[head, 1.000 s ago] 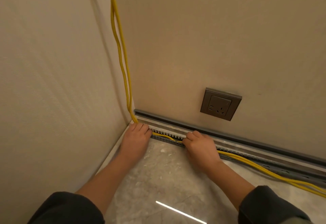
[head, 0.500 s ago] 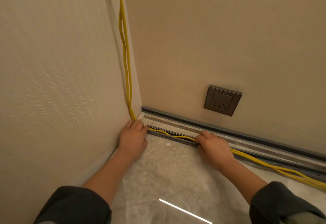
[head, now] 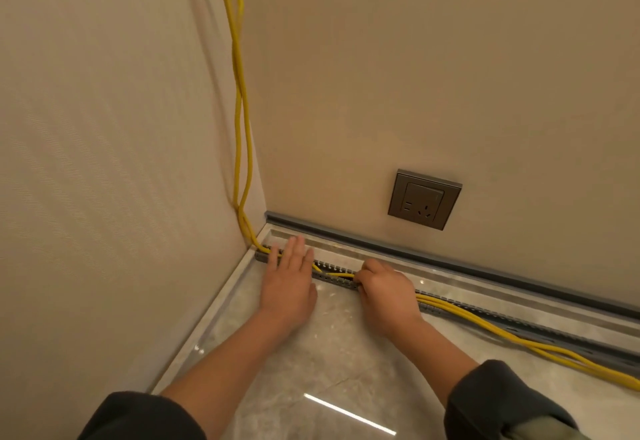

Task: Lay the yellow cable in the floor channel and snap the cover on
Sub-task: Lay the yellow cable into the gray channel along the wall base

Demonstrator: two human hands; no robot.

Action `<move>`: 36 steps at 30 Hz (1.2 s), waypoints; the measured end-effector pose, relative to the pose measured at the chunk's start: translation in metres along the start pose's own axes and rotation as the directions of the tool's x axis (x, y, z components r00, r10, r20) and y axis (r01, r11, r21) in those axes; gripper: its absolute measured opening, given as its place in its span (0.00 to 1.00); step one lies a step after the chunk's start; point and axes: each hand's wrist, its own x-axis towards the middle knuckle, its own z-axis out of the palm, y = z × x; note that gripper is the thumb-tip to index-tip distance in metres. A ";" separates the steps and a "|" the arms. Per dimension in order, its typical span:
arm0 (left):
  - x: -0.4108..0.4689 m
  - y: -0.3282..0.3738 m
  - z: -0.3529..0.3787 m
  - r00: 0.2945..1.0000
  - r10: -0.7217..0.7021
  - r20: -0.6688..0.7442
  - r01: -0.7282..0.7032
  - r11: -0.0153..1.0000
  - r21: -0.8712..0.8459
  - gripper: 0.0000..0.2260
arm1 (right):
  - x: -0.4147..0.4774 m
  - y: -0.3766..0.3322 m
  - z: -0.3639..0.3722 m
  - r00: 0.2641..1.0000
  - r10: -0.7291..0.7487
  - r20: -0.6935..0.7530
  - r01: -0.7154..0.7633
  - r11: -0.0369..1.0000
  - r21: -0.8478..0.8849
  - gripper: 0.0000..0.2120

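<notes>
A doubled yellow cable drops down the room corner and bends right along the floor. A grey slotted floor channel lies along the foot of the back wall. Part of the cable sits in the channel between my hands. To the right the cable lies loosely on and in front of the channel. My left hand rests flat with fingers spread over the channel's corner end. My right hand has its fingers curled on the cable at the channel. No loose cover is in sight.
A grey wall socket sits on the back wall above the channel. A grey skirting strip runs along the wall's foot. The left wall stands close beside my left arm. The floor is glossy marble tile.
My left hand has opened flat and slid right over the channel's end. My right hand stays at the cable, fingers more curled. The camera has moved closer.
</notes>
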 end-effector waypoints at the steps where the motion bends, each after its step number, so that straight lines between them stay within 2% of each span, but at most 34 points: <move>1: 0.000 0.005 0.003 0.996 0.093 -0.015 -0.094 0.994 -0.064 0.27 | -0.001 0.000 0.000 1.000 -0.002 -0.029 0.002 1.000 0.010 0.06; 3: 0.001 0.009 0.010 0.974 0.227 -0.023 -0.228 0.959 -0.170 0.25 | -0.002 0.003 -0.001 0.997 -0.004 -0.077 0.009 0.998 0.062 0.07; 5: -0.001 0.009 0.015 0.968 0.249 -0.038 -0.252 0.948 -0.194 0.24 | -0.005 0.008 -0.005 0.997 -0.011 -0.082 0.021 0.992 0.125 0.09; 9: -0.003 0.008 0.016 0.972 0.236 -0.022 -0.236 0.955 -0.179 0.28 | -0.026 0.030 -0.014 0.993 -0.026 -0.111 0.041 0.990 0.138 0.08; 13: -0.007 0.025 0.010 0.985 0.169 0.043 -0.162 0.977 -0.138 0.33 | -0.063 0.065 -0.011 0.972 0.055 -0.229 -0.030 0.993 0.110 0.08; 15: -0.009 0.044 0.002 0.990 0.136 0.045 -0.129 0.984 -0.124 0.31 | -0.072 0.072 -0.008 0.964 0.083 -0.251 -0.058 0.993 0.103 0.08; 17: -0.010 0.067 -0.006 0.978 0.210 0.001 -0.207 0.964 -0.169 0.30 | -0.074 0.070 -0.007 0.965 0.102 -0.242 -0.081 0.992 0.095 0.09; 19: -0.011 0.090 -0.011 0.935 0.350 -0.056 -0.354 0.911 -0.212 0.28 | -0.073 0.066 -0.006 0.968 0.117 -0.222 -0.105 0.992 0.065 0.09; 21: -0.012 0.107 -0.011 0.902 0.427 -0.056 -0.429 0.878 -0.213 0.28 | -0.073 0.063 -0.006 0.971 0.138 -0.194 -0.127 0.990 0.067 0.11; 26: -0.006 0.124 -0.011 0.935 0.350 -0.060 -0.355 0.917 -0.183 0.25 | -0.087 0.072 -0.016 0.984 0.114 -0.134 -0.102 0.990 0.093 0.18; 30: -0.006 0.146 -0.019 0.955 0.293 0.048 -0.289 0.955 -0.070 0.26 | -0.122 0.099 -0.025 0.913 0.340 -0.225 -0.308 0.937 0.167 0.16; 32: -0.007 0.156 -0.023 0.960 0.257 0.114 -0.257 0.966 -0.017 0.27 | -0.139 0.113 -0.032 0.866 0.450 -0.217 -0.415 0.890 0.191 0.13; 34: -0.007 0.165 -0.028 0.963 0.215 0.163 -0.223 0.974 0.030 0.26 | -0.151 0.123 -0.037 0.854 0.490 -0.176 -0.462 0.869 0.179 0.11; 36: -0.006 0.175 -0.033 0.967 0.162 0.198 -0.180 0.981 0.075 0.26 | -0.159 0.134 -0.038 0.879 0.451 -0.155 -0.445 0.893 0.074 0.11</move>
